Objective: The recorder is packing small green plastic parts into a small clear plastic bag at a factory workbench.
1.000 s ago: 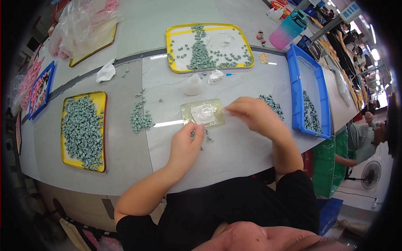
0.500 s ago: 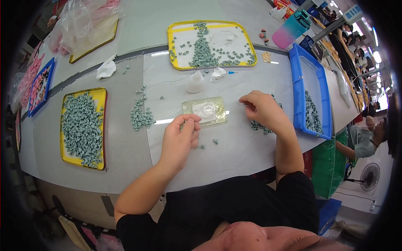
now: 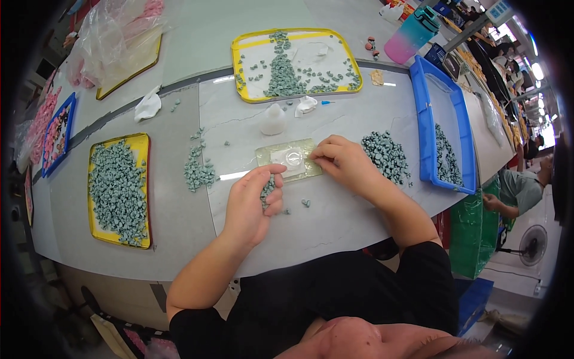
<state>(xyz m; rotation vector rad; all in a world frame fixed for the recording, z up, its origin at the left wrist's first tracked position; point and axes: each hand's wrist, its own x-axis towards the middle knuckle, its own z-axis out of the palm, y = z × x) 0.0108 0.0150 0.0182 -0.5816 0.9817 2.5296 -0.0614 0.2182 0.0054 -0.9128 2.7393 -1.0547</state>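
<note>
- the left hand [image 3: 251, 200] is just left of the frame's centre, fingers loosely bent, by the lower left corner of the clear yellowish block; small green pieces show beside its fingers, and whether it grips any i cannot tell.
- the right hand [image 3: 344, 161] is right of centre, thumb and fingertips drawn close together at the right edge of the block; whether anything is pinched there i cannot tell.
- the clear yellowish block [image 3: 263, 157] lies flat on the table [image 3: 323, 233] at the centre of the frame, a white patch with a round mark on top.
- a white bottle [image 3: 273, 121] stands just above the block.
- a pile of green pieces [image 3: 385, 157] lies right of centre, beside the blue tray [image 3: 423, 119].
- a yellow-rimmed tray [image 3: 143, 143] full of green pieces sits at left; another yellow-rimmed tray [image 3: 238, 90], partly covered with them, lies at upper centre.
</note>
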